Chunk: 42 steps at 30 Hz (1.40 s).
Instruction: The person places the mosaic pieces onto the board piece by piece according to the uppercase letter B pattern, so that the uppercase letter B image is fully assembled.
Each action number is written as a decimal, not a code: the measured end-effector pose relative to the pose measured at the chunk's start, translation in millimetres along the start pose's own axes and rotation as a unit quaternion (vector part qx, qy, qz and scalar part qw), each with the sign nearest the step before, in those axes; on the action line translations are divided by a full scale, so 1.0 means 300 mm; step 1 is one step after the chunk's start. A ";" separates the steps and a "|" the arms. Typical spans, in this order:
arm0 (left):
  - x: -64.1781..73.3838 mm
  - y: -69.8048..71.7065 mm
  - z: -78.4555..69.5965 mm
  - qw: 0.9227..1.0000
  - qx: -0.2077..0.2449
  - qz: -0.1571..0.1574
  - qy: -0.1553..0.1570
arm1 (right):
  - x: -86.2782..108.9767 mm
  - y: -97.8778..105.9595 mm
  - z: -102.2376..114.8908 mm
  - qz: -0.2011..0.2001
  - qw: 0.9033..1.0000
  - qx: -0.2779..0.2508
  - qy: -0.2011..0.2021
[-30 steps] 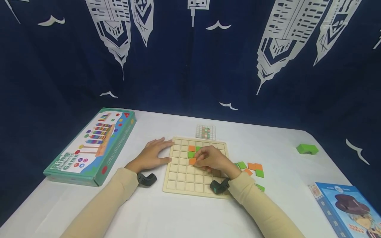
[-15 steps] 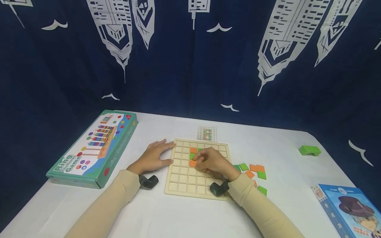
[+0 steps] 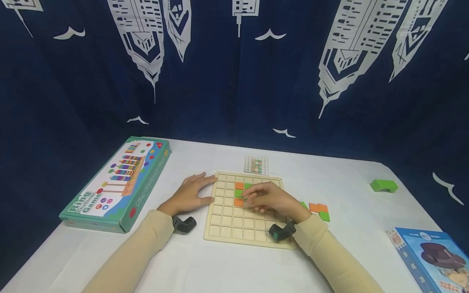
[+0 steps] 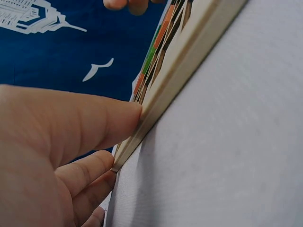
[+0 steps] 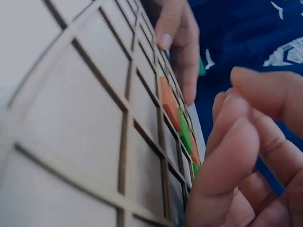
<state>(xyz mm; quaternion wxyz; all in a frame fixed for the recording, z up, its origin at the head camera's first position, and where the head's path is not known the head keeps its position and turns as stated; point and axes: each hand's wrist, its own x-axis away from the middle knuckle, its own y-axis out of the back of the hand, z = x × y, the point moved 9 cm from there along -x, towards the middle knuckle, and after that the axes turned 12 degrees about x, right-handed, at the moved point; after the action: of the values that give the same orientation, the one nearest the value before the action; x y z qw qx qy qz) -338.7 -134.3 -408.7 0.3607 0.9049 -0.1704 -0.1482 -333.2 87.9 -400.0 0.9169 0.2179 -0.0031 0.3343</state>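
A light wooden grid board (image 3: 227,221) lies on the table with a few coloured tiles in its cells. One column shows an orange tile (image 3: 239,186), a green tile (image 3: 239,193) and a lower orange tile (image 3: 239,202); another green tile (image 3: 248,186) is beside the top one. My left hand (image 3: 187,194) is spread at the board's left edge, its thumb and fingertips against the rim (image 4: 156,101). Over the board hovers my right hand (image 3: 272,199), fingers loosely bent just right of the column. Nothing shows between its fingertips (image 5: 246,137) in the right wrist view.
Loose orange tiles (image 3: 318,207) and a green tile (image 3: 324,216) lie right of the board, partly behind my right sleeve. A pattern card (image 3: 256,165) is behind the board. A game box (image 3: 113,183), a blue box (image 3: 428,256) and a green arch block (image 3: 384,186) stand around.
My right hand has drawn slightly right, away from the lower orange tile, which stays in its cell. Its sleeve covers more loose tiles. The left hand keeps its place at the board's edge.
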 end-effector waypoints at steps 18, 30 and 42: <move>-0.012 -0.001 -0.018 1.000 0.000 -0.002 0.006 | 0.170 0.228 -0.057 -0.078 0.997 0.024 -0.008; 0.003 -0.003 0.001 1.000 0.000 -0.008 -0.004 | 0.280 0.362 -0.141 -0.134 0.986 0.077 -0.065; 0.005 0.000 -0.002 1.000 0.001 -0.007 -0.011 | 0.340 0.423 -0.224 -0.133 0.983 0.100 -0.081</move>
<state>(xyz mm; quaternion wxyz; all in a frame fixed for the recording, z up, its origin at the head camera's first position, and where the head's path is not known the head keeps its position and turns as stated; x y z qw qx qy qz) -337.0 -134.4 -408.5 0.3566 0.9049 -0.1685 -0.1599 -341.4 263.9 -394.8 0.9237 0.3329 -0.0151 0.1889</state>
